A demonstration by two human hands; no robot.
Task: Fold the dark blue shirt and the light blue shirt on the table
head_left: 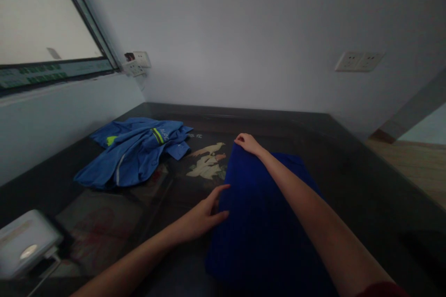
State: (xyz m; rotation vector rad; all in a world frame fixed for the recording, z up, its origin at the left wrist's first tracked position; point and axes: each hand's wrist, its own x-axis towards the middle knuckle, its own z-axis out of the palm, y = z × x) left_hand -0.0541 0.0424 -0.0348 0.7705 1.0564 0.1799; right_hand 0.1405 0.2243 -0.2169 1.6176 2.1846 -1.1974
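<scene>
A deep blue cloth or garment point(258, 204), its exact kind not clear, lies folded on the dark table in front of me. My right hand point(246, 143) pinches its far left corner between thumb and fingers, slightly raised. Along the cloth's left edge, my left hand point(204, 216) has thumb and index finger spread apart, their tips touching the fabric. The near part of the cloth is in deep shadow. My right forearm crosses over it.
A crumpled blue work jacket point(135, 148) with yellow-green stripes lies at the far left. A white device point(29, 241) with a cable sits at the near left. Bird pictures decorate the tabletop point(205, 167). Wall sockets point(360, 61) are behind. A dark object point(427, 253) lies near right.
</scene>
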